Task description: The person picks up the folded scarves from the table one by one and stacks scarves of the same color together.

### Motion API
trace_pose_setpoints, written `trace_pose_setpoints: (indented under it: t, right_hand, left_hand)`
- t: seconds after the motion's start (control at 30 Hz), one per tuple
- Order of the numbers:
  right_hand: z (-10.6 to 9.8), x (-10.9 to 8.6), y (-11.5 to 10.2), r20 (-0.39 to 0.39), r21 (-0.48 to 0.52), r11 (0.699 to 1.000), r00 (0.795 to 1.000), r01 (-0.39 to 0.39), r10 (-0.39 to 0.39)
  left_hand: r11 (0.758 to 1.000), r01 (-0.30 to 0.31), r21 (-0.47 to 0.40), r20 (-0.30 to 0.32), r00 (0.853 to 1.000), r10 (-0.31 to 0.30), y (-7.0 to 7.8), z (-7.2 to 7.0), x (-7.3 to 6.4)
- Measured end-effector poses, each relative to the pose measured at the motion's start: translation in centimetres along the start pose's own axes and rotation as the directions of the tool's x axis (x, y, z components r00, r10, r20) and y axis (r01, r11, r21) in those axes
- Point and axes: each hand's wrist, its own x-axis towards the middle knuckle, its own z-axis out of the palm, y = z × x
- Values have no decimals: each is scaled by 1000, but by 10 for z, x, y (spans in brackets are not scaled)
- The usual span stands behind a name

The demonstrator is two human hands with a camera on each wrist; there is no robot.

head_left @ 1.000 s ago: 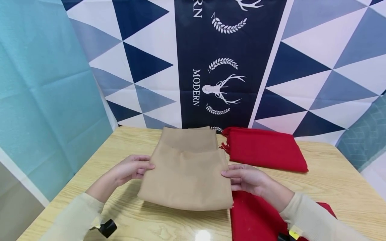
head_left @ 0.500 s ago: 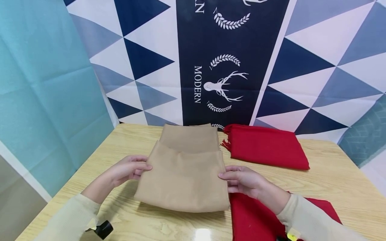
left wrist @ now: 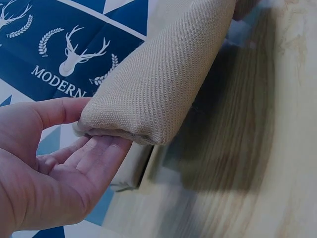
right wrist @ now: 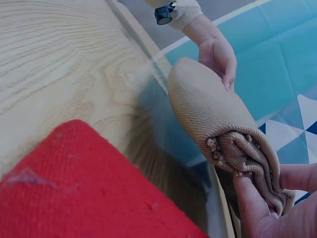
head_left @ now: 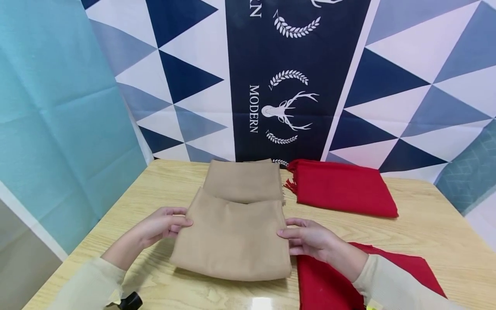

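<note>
A folded beige scarf (head_left: 234, 241) hangs between both hands, its front edge raised over the table, where it casts a shadow. My left hand (head_left: 160, 226) pinches its left side, thumb on top and fingers beneath, as the left wrist view shows on the twill-woven scarf (left wrist: 153, 84). On the opposite side my right hand (head_left: 310, 239) grips the layered edge. Rolled layers and small knotted tassels show at that end of the scarf (right wrist: 208, 99) in the right wrist view. Just behind lies a second folded beige scarf (head_left: 244, 178), partly covered by the held one.
A folded red scarf (head_left: 345, 187) with fringe lies at the back right of the wooden table (head_left: 155, 185). Another red cloth (head_left: 325, 280) lies at the front right, partly under the right forearm. A patterned cloth backdrop (head_left: 294, 56) stands behind the table.
Both hands have drawn the held beige scarf slightly toward me and to the left. More of the beige scarf behind it now shows. The grip is the same.
</note>
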Motion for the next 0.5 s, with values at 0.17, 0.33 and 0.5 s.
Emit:
trace_pose_setpoints:
  t: [0.17, 0.33, 0.5]
  right_hand:
    - [3, -1, 4, -11, -11, 1000, 1000, -18, 18]
    - [5, -1, 8, -11, -3, 1000, 1000, -14, 14]
    - [8, 0, 13, -10, -8, 1000, 1000, -10, 10]
  left_hand:
    - [1000, 5, -7, 0, 1000, -5, -8, 1, 0]
    - [1000, 12, -4, -2, 1000, -12, -12, 0, -1]
    - [1000, 14, 4, 4, 1000, -14, -16, -1, -1]
